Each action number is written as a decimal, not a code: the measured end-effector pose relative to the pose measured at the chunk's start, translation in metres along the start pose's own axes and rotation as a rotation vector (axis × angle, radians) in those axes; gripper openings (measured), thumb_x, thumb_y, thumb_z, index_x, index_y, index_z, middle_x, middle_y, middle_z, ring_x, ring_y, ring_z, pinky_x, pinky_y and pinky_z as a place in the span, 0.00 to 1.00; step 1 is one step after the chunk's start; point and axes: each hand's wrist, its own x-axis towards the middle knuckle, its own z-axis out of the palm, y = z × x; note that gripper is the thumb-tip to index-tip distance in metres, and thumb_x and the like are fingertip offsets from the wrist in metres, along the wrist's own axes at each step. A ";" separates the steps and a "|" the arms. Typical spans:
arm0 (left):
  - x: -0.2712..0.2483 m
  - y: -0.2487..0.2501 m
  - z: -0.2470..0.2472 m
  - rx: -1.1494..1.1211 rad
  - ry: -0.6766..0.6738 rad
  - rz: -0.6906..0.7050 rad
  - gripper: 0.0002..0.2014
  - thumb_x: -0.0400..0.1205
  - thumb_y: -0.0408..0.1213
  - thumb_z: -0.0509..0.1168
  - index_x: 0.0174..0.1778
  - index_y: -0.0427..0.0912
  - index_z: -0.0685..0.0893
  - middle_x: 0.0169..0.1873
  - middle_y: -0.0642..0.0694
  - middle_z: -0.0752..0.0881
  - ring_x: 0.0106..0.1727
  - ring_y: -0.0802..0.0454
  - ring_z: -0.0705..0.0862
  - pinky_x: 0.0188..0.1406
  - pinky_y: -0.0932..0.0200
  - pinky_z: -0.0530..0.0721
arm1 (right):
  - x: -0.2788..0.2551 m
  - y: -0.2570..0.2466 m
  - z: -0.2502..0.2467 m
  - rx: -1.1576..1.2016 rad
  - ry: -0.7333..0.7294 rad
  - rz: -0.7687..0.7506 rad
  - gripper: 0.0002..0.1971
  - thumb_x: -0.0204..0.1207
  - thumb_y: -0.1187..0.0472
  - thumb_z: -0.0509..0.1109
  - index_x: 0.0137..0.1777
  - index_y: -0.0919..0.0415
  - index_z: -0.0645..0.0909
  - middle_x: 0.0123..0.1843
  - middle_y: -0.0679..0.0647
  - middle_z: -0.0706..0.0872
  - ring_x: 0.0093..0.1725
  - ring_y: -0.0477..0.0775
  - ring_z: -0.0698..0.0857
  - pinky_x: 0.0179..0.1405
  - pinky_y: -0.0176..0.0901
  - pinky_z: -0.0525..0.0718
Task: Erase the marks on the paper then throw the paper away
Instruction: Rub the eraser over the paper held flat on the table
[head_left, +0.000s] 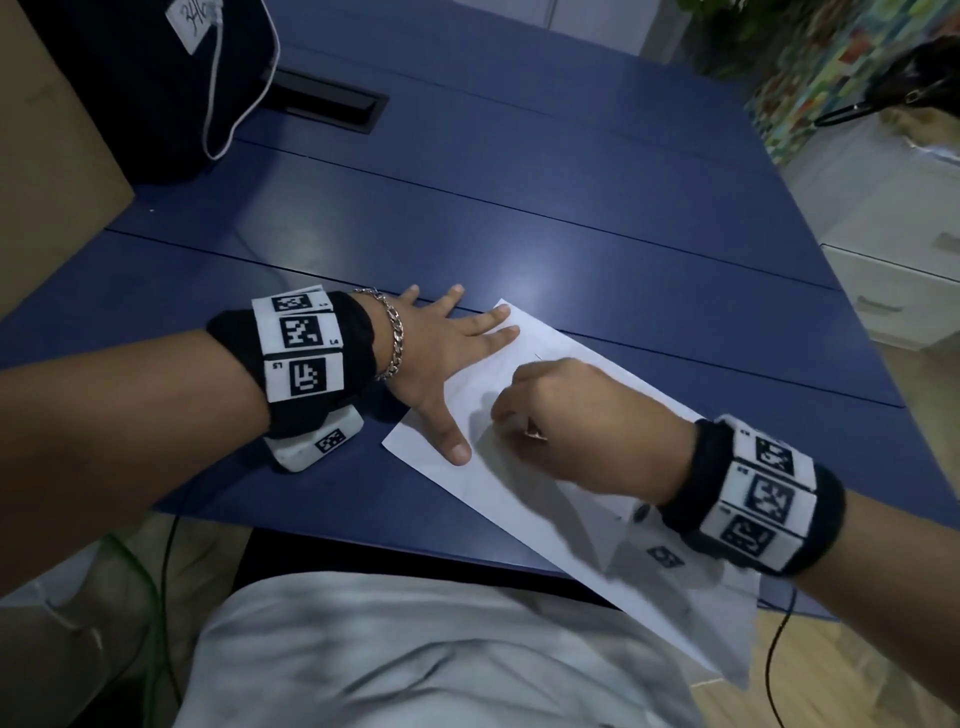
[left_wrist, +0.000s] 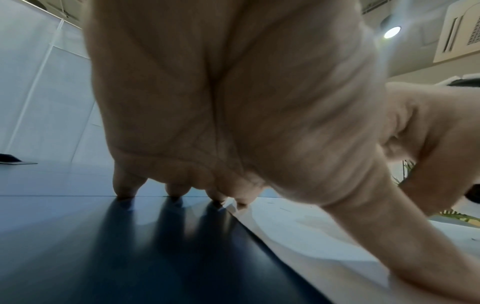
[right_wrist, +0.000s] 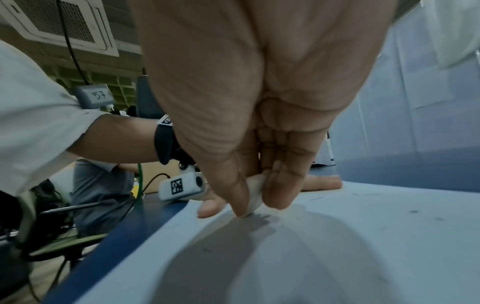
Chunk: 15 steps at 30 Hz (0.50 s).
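Observation:
A white sheet of paper (head_left: 519, 483) lies slanted on the blue table (head_left: 519, 208), its near corner hanging over the front edge. My left hand (head_left: 441, 353) lies flat with spread fingers, thumb and two fingertips pressing the sheet's left end (left_wrist: 298, 236), the others on the table. My right hand (head_left: 566, 415) is curled over the middle of the sheet. In the right wrist view its thumb and fingers pinch a small white eraser (right_wrist: 255, 195) against the paper (right_wrist: 337, 246), where faint grey marks (right_wrist: 413, 211) show.
A dark bag (head_left: 156, 78) with a white cord and a cardboard box (head_left: 47, 182) stand at the table's back left. A black cable slot (head_left: 327, 104) is set in the tabletop. White drawers (head_left: 893, 280) stand to the right.

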 end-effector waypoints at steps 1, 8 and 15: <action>0.000 0.000 0.000 -0.005 -0.001 0.001 0.77 0.56 0.86 0.71 0.86 0.66 0.24 0.84 0.66 0.21 0.89 0.37 0.27 0.84 0.18 0.40 | 0.003 0.007 -0.003 -0.012 0.004 0.018 0.06 0.79 0.58 0.68 0.42 0.57 0.84 0.40 0.52 0.82 0.40 0.58 0.83 0.41 0.53 0.81; -0.003 0.000 -0.001 -0.016 -0.003 -0.005 0.76 0.57 0.85 0.71 0.86 0.66 0.24 0.84 0.67 0.20 0.89 0.37 0.26 0.85 0.19 0.38 | 0.013 0.023 -0.009 0.020 0.149 0.112 0.06 0.75 0.59 0.69 0.38 0.60 0.79 0.36 0.51 0.80 0.37 0.58 0.80 0.36 0.50 0.76; -0.002 0.000 -0.001 -0.011 -0.011 -0.005 0.76 0.56 0.87 0.70 0.85 0.67 0.22 0.83 0.68 0.19 0.89 0.39 0.25 0.85 0.20 0.38 | 0.018 0.047 -0.017 0.045 0.160 0.213 0.10 0.74 0.60 0.69 0.33 0.52 0.74 0.31 0.48 0.78 0.36 0.58 0.77 0.36 0.49 0.76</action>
